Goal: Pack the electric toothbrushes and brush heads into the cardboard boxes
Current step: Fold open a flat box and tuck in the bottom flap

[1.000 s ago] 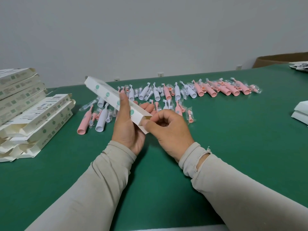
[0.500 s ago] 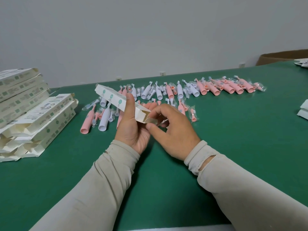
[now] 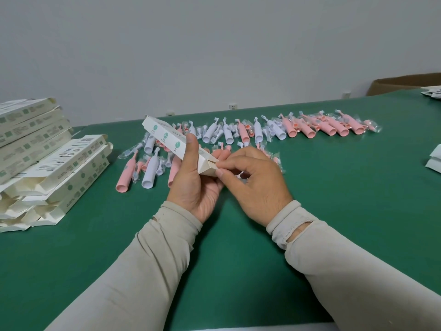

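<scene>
Now my left hand (image 3: 193, 187) grips the white toothbrush box (image 3: 170, 139), tilted toward ten o'clock, while my right hand (image 3: 253, 180) pinches its end flap (image 3: 210, 168). Pink and white toothbrushes (image 3: 238, 134) lie at twelve, stacked boxes (image 3: 43, 158) at nine.

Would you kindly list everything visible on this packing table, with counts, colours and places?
Long white cardboard box: one, green icons, held tilted above the table, near end open.
Stacked white cardboard boxes: several, far left of the table.
Pink electric toothbrush handles: many, in a row across the back and a cluster at centre-left.
White electric toothbrush handles: many, mixed among the pink ones.
Wrapped brush heads: many, scattered among the handles.
White packs: a few, right edge.
Brown cardboard carton: one, far right corner.
Green table: one.
Left hand: grips the box.
Right hand: fingers pinch its end flap.
</scene>
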A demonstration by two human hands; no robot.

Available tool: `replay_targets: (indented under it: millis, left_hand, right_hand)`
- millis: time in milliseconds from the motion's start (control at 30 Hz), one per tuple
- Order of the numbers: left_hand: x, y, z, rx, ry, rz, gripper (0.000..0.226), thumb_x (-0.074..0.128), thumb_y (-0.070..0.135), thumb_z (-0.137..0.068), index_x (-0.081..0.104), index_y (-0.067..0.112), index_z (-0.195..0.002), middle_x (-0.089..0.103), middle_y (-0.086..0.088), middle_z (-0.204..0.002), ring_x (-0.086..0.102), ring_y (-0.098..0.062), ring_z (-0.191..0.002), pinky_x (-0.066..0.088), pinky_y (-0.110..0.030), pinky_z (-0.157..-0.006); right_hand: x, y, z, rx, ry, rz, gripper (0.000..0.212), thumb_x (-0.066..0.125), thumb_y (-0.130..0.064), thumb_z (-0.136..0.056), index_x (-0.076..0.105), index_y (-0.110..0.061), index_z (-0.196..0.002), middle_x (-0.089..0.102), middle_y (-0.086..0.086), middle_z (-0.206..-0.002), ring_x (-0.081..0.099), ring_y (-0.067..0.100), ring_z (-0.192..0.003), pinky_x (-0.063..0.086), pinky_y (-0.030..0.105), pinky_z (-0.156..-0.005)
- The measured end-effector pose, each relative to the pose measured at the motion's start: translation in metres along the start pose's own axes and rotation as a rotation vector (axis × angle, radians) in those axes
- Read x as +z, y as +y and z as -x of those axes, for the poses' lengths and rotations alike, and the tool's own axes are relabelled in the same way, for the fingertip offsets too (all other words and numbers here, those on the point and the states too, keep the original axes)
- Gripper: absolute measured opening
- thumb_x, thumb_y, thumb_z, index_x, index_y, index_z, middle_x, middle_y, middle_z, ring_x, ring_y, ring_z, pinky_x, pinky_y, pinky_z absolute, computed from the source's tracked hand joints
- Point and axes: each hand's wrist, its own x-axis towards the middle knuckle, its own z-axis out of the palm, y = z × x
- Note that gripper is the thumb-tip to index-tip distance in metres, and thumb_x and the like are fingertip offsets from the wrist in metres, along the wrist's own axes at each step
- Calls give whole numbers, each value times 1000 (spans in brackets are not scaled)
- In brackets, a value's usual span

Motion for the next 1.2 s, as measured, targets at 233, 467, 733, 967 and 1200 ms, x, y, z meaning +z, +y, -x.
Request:
replay_targets:
  millis: [233, 467, 733, 967, 1200]
  left_hand:
    - [3, 2, 6, -129, -74, -88, 74, 63, 46, -87, 37, 9, -146, 65, -22, -108, 69, -32, -103, 60, -42, -84]
    - [1, 6, 7, -228, -111, -57, 70, 61, 52, -83, 47, 1, -128, 50, -28, -138, 57, -36, -126, 48, -48, -103]
    - [3, 8, 7, -236, -149, -23, 84, 60, 59, -79, 40, 1, -137, 54, -22, -120, 55, -36, -123, 55, -50, -95]
    - [-2, 7, 6, -255, -180, -71, 66, 58, 60, -81, 52, 2, -113, 63, -15, -93, 63, -32, -103, 50, -54, -100]
    - [-2, 17, 3, 81, -78, -550, 45, 76, 39, -83, 51, 14, -111, 68, 1, -84, 68, -16, -78, 55, -31, -61]
  right_hand:
    - [-6, 0, -2, -31, 29, 86, 4, 76, -30, -84, 73, -27, -86, 60, -18, -90, 63, 8, -93, 55, 38, -81]
    - [-16, -1, -5, -98, 41, 243, 28, 74, -49, -83, 60, -27, -71, 55, -14, -76, 53, 11, -71, 52, 39, -66]
    - [-29, 2, -10, -94, -77, 251, 38, 65, -57, -82, 59, -21, -72, 53, -12, -77, 51, 11, -69, 50, 38, -67]
    - [-17, 8, -6, 124, 3, -14, 30, 83, -38, -77, 62, -20, -65, 55, -14, -73, 47, 3, -62, 39, 18, -63]
    - [-24, 8, -15, 255, -44, -139, 15, 74, -27, -84, 66, -26, -71, 65, -15, -71, 53, 6, -60, 45, 28, -65]
